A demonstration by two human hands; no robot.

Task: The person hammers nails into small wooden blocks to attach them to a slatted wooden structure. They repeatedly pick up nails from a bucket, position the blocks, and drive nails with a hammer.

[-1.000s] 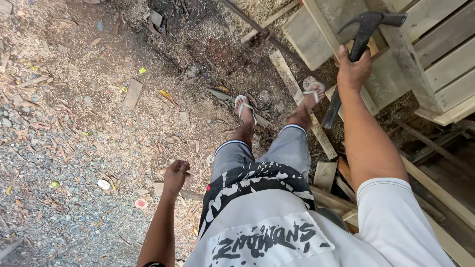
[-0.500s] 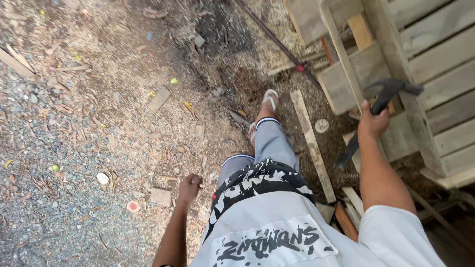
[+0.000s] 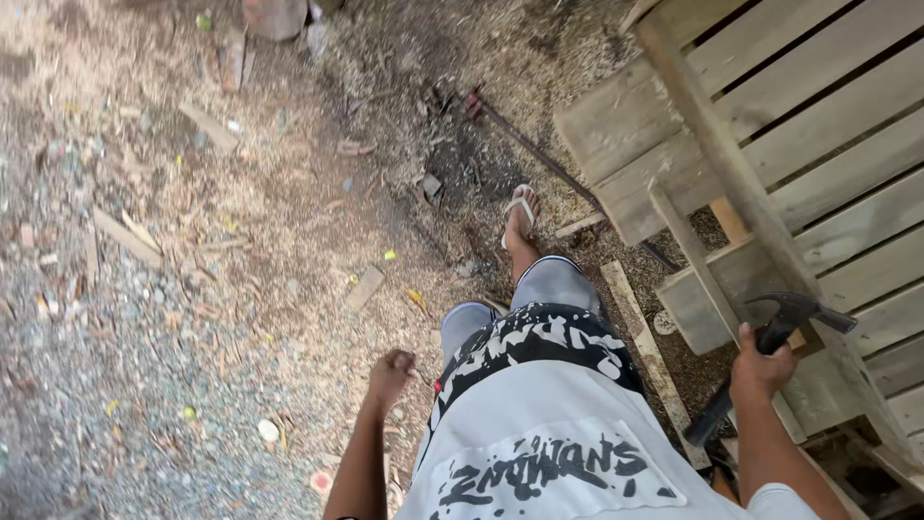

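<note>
A hammer (image 3: pixel 770 361) is held in the right hand (image 3: pixel 762 370). The fingers are closed around the dark handle at a point just below the head, so that the greater part of the handle projects downward and to the left of the fist. The claw head is pointed up and to the right, and it is seen over the edge of a wooden pallet (image 3: pixel 818 164). Whether the head touches the boards cannot be told.

The left hand (image 3: pixel 390 374) is carried beside the left hip, well apart from the hammer. Its fingers are curled into a loose fist. A small thin object appears to stick out from the fist toward the body, but it is too small to be identified.

The pallet is laid at the right of the view, with its grey slats running diagonally. A loose plank (image 3: pixel 647 351) is lying on the ground between the legs and the pallet. A thin dark rod (image 3: pixel 539 154) is laid across the dirt from the upper centre toward the pallet corner.

One foot in a light sandal (image 3: pixel 521 217) is placed on the ground ahead of the body, near the rod. The ground (image 3: pixel 192 289) is covered with gravel, wood chips and scattered offcuts.
</note>
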